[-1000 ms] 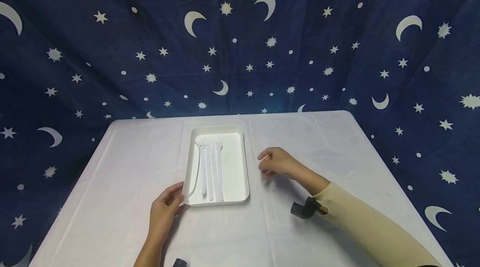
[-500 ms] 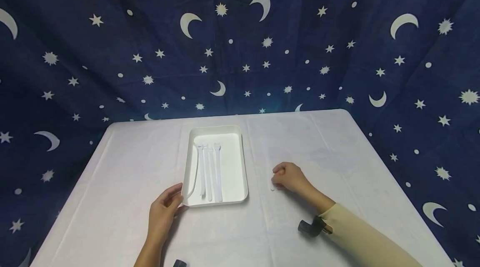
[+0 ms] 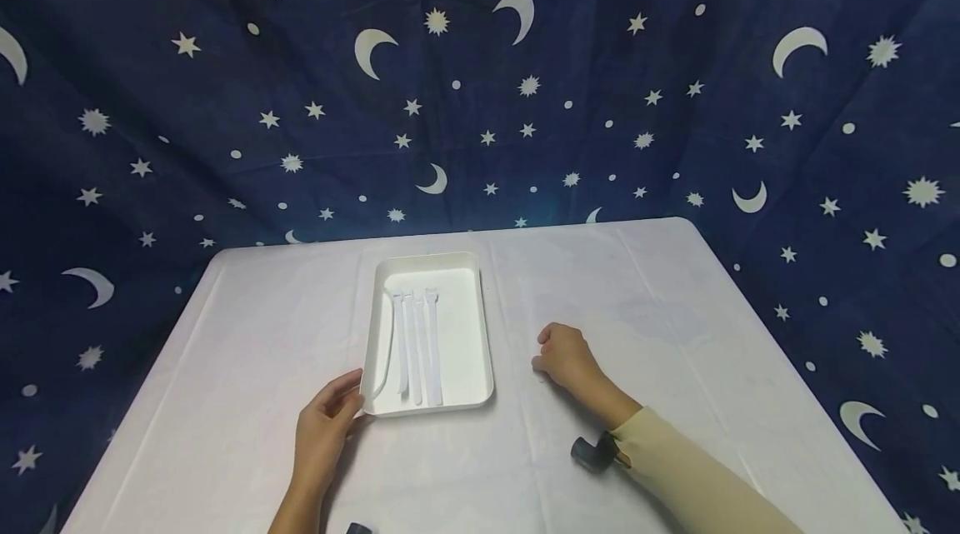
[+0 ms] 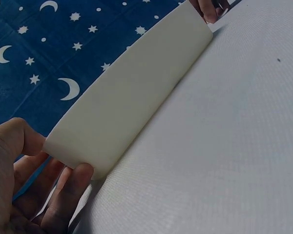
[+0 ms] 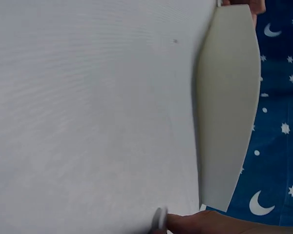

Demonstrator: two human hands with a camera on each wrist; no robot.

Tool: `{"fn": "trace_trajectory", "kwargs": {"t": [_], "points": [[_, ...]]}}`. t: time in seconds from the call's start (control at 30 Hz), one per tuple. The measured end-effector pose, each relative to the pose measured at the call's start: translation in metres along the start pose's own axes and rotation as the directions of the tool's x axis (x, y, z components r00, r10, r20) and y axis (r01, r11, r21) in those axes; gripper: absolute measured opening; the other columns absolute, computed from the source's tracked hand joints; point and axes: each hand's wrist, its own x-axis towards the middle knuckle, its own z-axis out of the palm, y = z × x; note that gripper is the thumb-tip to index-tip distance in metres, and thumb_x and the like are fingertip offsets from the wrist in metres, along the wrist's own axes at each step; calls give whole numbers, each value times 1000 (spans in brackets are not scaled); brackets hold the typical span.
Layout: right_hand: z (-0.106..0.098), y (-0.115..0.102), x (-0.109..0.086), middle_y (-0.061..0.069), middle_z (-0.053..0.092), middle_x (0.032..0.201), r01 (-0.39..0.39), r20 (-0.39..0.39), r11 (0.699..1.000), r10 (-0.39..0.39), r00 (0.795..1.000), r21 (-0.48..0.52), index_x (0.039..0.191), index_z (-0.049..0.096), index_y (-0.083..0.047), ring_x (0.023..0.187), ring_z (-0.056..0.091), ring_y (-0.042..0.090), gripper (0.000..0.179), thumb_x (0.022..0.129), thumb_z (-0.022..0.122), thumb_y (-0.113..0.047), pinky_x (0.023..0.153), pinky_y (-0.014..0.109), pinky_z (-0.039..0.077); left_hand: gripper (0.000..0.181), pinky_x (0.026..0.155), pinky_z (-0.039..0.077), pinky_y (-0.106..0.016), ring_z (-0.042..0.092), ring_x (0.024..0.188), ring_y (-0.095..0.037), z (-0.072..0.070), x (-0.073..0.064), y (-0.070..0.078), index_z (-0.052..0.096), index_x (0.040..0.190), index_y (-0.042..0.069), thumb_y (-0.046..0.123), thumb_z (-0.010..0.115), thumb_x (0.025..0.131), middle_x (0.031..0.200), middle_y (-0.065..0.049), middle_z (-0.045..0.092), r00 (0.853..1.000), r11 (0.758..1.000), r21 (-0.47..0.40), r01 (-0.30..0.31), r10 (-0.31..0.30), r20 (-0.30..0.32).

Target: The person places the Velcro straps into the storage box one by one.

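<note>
A white rectangular tray (image 3: 465, 334) lies on the table. Inside it, side by side, are several thin white hook-and-loop cable ties (image 3: 433, 351) with wider heads; the leftmost one bends in a curve. My left hand (image 3: 322, 430) grips the tray's near left corner, thumb and fingers on its wall (image 4: 122, 92). To the right of the tray, low over the cloth, my right hand (image 3: 570, 359) has its fingers curled. Between its fingertips a small white strip end (image 5: 159, 219) shows in the right wrist view; most of that strip is hidden.
A white cloth (image 3: 637, 267) covers the table. Behind it hangs a dark blue curtain (image 3: 480, 59) with moons and stars. A black wrist camera mount (image 3: 594, 452) sits below the right sleeve (image 3: 690, 467).
My right hand moved toward me and slightly right, then a little left again, its fingers curling in. My left hand stays at the tray corner. The head view shifted slightly.
</note>
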Motion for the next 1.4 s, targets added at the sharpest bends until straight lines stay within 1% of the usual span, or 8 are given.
{"fn": "trace_trajectory", "kwargs": {"t": [0.13,0.4,0.73,0.93,1.17,1.27,1.3,1.4], "points": [[2,-3,0,6,63,76,-1,-5,1000,1,1000,-13,92,63,1,69,57,18,24,69,70,1,60,29,53,38,79,62,-22,68,105,-11,0,0,-1,60,130,6,11,64,93,129,-18,63,1000,1000,2,1,-1,-3],[3,-5,-1,7,63,79,-8,-26,1000,8,1000,12,92,62,0,71,58,20,25,68,70,2,64,32,55,37,79,62,-22,66,95,3,-1,-1,-1,60,130,6,10,64,93,129,-19,63,1000,999,-42,9,-8,4],[5,-6,0,5,61,74,34,-50,999,-34,998,4,91,60,-1,65,56,18,25,68,70,4,58,28,51,37,79,63,-23,66,96,2,-2,-1,0,60,130,6,10,64,93,129,-19,63,1000,999,-53,3,-3,7],[6,-5,3,5,61,70,22,-37,1000,-22,999,6,96,59,2,61,55,17,28,70,70,2,55,26,50,38,80,62,-22,67,97,1,-2,0,0,59,131,5,11,64,93,130,-18,62,1000,1000,-31,-3,3,7],[1,-5,10,7,65,71,-21,25,999,21,999,25,103,63,6,62,59,18,32,73,71,-2,55,26,53,38,80,62,-22,68,101,-4,-3,0,0,59,132,5,12,63,94,131,-18,62,1000,1000,-26,-1,1,17],[-4,-5,12,6,66,68,-64,77,995,58,995,75,104,64,7,59,61,16,32,74,69,-5,56,25,53,39,81,62,-22,68,105,-9,-2,0,0,58,132,5,12,63,94,132,-19,61,1000,1000,-29,-3,4,19],[-5,-4,12,6,66,67,-79,98,991,69,993,107,104,65,6,57,62,16,32,74,68,-5,55,24,53,39,80,62,-22,68,104,-7,-2,0,-1,58,132,4,12,63,94,132,-19,61,1000,1000,-28,-4,5,18],[-8,0,15,7,67,67,-132,171,969,97,980,207,104,65,7,52,62,12,30,76,65,-4,54,22,54,38,80,62,-22,68,103,-8,-2,-1,-1,59,131,5,11,63,94,131,-18,62,1000,1000,-31,-5,5,14]]}}
